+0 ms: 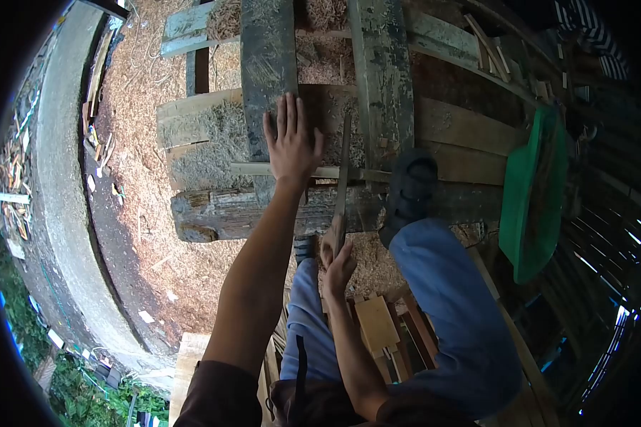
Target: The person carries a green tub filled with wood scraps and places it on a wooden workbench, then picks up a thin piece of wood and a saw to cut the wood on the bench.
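A thin wooden strip (320,171) is pressed flat on the table (470,128) by the open left hand (290,146). The handle of a saw (342,181) is gripped by the closed right hand (338,269), and the blade is laid across the strip.

Sawdust-strewn plank bench (470,128); thin strip (249,169)

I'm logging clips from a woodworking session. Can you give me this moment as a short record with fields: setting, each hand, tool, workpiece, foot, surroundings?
setting: outdoor work spot, rough plank bench over ground covered in sawdust
left hand: left hand flat on the bench, pressing down a thin wood strip
right hand: right hand gripping the handle of a handsaw
tool: saw blade crosses the strip, beside the left hand
foot: shoe braced on the bench, right of the saw
surroundings: green tray at right; wood offcuts below
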A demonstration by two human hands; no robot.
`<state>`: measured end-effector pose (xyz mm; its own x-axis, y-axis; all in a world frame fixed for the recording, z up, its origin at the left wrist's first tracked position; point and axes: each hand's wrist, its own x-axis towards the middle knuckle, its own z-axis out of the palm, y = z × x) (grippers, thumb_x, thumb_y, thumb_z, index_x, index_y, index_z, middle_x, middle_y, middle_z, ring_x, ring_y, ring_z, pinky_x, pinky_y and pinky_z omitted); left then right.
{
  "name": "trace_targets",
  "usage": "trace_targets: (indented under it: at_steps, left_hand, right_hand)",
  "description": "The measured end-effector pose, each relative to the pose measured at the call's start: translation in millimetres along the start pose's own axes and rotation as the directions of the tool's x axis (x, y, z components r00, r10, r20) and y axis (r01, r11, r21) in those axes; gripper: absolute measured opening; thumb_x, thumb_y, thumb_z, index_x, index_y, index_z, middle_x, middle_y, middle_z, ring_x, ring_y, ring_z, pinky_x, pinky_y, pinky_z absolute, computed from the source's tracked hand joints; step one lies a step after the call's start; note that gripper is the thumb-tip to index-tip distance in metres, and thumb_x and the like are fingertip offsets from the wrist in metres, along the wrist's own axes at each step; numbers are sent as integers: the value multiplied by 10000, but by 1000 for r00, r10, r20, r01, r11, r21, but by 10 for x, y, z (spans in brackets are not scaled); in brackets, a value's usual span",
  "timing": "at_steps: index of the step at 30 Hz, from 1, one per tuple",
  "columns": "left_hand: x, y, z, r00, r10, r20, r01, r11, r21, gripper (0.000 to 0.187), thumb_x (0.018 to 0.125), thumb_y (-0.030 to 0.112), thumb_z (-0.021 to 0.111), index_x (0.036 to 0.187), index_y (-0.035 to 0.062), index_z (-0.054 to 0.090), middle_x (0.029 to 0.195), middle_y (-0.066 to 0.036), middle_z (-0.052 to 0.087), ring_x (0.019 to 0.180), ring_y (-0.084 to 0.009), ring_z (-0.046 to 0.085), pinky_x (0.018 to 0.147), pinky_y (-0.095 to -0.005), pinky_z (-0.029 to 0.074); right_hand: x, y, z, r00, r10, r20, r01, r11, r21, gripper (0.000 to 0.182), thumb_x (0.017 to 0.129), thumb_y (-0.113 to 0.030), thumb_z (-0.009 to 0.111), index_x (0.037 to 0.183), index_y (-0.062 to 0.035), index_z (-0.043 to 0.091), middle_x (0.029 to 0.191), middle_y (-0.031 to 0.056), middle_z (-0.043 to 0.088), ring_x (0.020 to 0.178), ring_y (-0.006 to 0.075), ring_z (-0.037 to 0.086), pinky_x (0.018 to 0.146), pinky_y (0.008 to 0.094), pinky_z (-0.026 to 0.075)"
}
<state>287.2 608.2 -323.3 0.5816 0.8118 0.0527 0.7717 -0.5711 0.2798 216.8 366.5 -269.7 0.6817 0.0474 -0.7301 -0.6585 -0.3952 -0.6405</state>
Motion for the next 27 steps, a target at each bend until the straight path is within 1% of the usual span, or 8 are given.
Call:
trace_targets:
  at_steps: [5,7,13,18,21,25,26,27]
  left_hand:
    - [-26,-8,13,1000,9,-17,-9,1000,-16,728,988,384,499,1615,43,352,1711,-134,296,1611,-241,206,1316,-519,74]
    - [-13,-14,9,1000,-3,-31,2,1000,-21,727,988,383,499,1614,43,353,1710,-134,297,1610,-241,209,1315,-519,76]
    - [-9,12,5,1000,10,-19,-11,1000,-10,730,987,380,502,1621,55,342,1710,-132,299,1606,-245,223,1315,-520,84]
    - [-11,-11,5,1000,5,-22,-5,1000,-23,742,983,385,506,1625,55,333,1711,-131,296,1607,-253,218,1315,-523,85]
    - [-2,2,-11,1000,-2,-15,1,1000,-16,742,981,388,507,1619,46,342,1710,-134,297,1607,-254,219,1315,-524,84]
    - [-11,1,-22,1000,-13,14,13,999,-38,742,979,386,508,1615,39,348,1710,-137,296,1608,-256,216,1314,-524,84]
    - [-7,5,-22,1000,-9,8,9,999,-33,742,978,385,508,1615,39,347,1712,-137,291,1610,-255,209,1314,-524,83]
    - [-4,7,-19,1000,-6,-3,6,1000,-27,743,977,383,508,1616,39,347,1714,-136,286,1611,-253,203,1315,-523,82]
  right_hand:
    - [488,-295,167,983,-156,98,145,983,114,666,1132,-518,399,672,-49,510,589,-27,434,509,87,405,490,309,277]
    - [167,-107,90,991,-112,72,117,990,-80,667,1129,-523,403,670,-50,512,576,-20,431,505,95,411,489,305,292]
    - [81,-296,165,997,16,-70,-16,1000,3,655,1126,-546,382,639,-108,402,559,-25,399,487,85,383,477,295,265]
    - [505,-373,349,902,-380,204,392,920,-23,587,1141,-434,436,718,-34,512,658,-1,528,568,87,469,515,306,332]
    - [63,221,1,974,-178,138,188,980,-63,570,1137,-423,461,746,-16,542,679,-3,535,590,82,471,522,306,333]
    - [2,58,-1,999,-30,37,26,995,99,603,1132,-438,473,712,-15,558,630,-15,504,587,73,460,522,297,316]
    - [142,-103,66,983,-167,80,171,984,-44,631,1129,-524,412,649,-117,372,574,-53,378,518,66,327,506,308,227]
    - [319,-280,139,983,-165,79,169,984,-49,631,1129,-524,412,649,-117,372,574,-53,378,518,66,327,506,308,227]
